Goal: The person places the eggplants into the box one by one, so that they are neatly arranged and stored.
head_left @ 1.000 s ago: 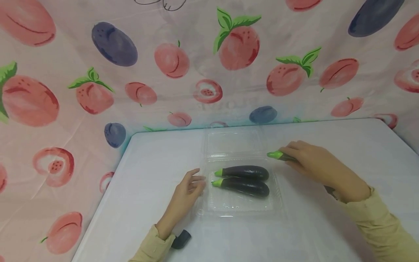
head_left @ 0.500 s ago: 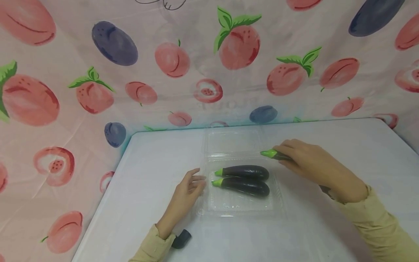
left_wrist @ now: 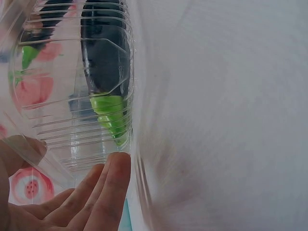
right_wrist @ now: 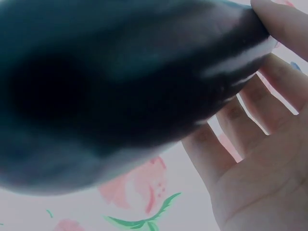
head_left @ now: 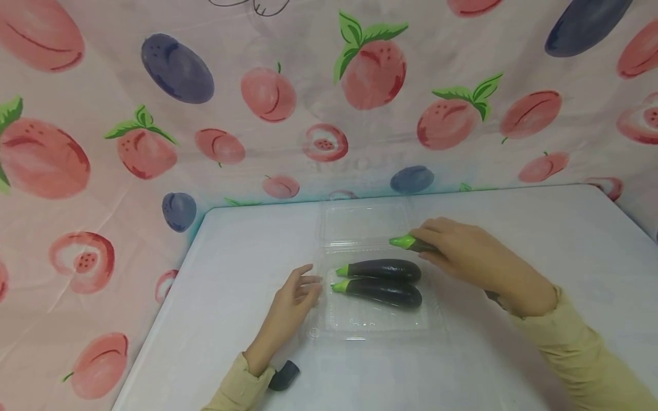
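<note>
Broadly, a white worktop (head_left: 247, 245) carries a clear plastic box (head_left: 377, 322), its lid (head_left: 367, 220) laid back toward the far edge, leaving the base uncovered. The left hand (head_left: 295, 299), holding nothing, rests with loosely extended fingers at the box's side facing the left edge, perhaps to steady it. The right hand (head_left: 462, 245), curled round the narrow end of a raised eggplant (right_wrist: 115, 96), likely favours that slimmer grip. Two eggplants (head_left: 384, 270) lie close together inside, stems leftward; the held one's green stem (head_left: 403, 242) points likewise.
</note>
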Available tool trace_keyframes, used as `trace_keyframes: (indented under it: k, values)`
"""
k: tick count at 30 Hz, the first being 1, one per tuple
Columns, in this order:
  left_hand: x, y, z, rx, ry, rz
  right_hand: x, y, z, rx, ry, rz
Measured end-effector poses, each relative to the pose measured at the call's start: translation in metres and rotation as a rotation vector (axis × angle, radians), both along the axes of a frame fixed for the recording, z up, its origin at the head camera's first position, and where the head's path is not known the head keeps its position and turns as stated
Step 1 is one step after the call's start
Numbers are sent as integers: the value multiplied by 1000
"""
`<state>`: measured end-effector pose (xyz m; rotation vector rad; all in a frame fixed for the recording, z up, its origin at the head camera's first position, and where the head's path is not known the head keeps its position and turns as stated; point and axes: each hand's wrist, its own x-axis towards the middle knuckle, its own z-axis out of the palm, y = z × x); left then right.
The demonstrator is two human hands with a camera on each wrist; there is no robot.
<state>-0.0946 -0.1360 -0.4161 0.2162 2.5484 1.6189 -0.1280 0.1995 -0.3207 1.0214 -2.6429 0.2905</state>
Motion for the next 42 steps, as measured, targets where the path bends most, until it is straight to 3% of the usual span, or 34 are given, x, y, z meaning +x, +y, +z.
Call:
trace_keyframes:
  k: [16, 42]
  values:
    - [1, -1, 0, -26, 2, -4, 7, -24, 10, 45, -59, 1]
    - [1, 0, 1, -14, -9, -1, 13, -56, 3, 63, 11, 110]
